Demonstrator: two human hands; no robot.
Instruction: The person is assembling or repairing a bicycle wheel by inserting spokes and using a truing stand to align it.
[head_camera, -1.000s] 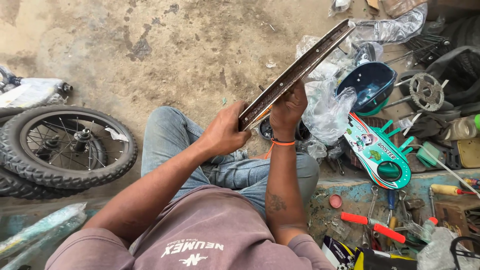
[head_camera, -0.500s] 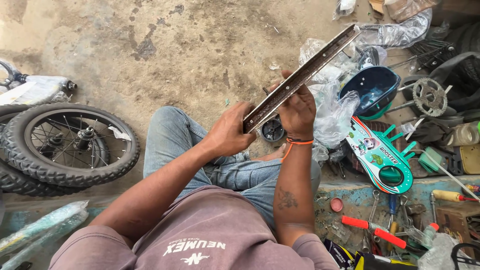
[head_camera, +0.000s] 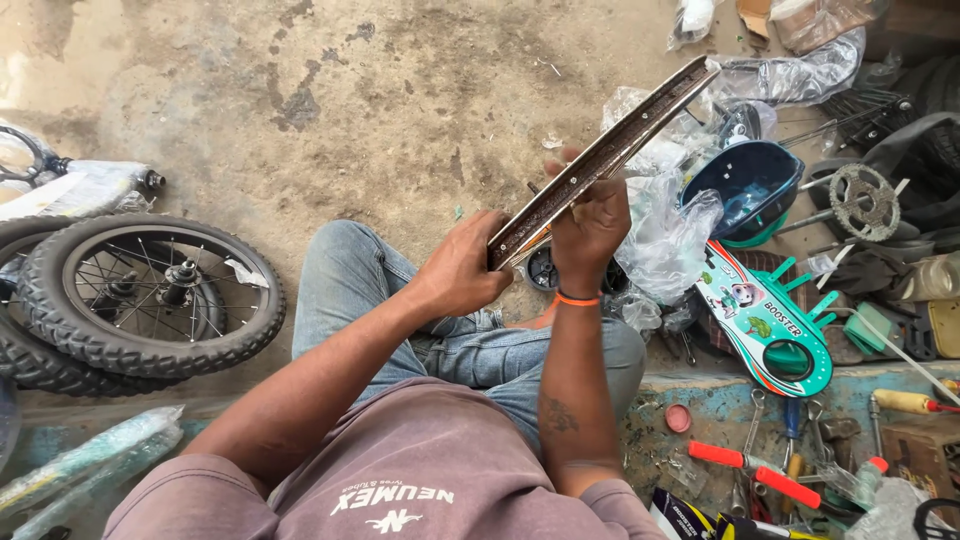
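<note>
At the frame centre, the left hand (head_camera: 462, 272) closes around the lower end of a brown rusty metal wheel rim (head_camera: 600, 160); the right hand (head_camera: 590, 222) grips its middle.

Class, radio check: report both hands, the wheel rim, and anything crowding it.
Left hand grips the bare wheel rim at its near end. Right hand clasps it further along. Rim tilted, off the ground. Clear plastic wrap bunched just beyond.

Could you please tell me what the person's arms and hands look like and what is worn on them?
Both arms are bare below short mauve sleeves. The right hand has an orange band at the wrist and a dark tattoo on the forearm. The left hand wears nothing.
</note>
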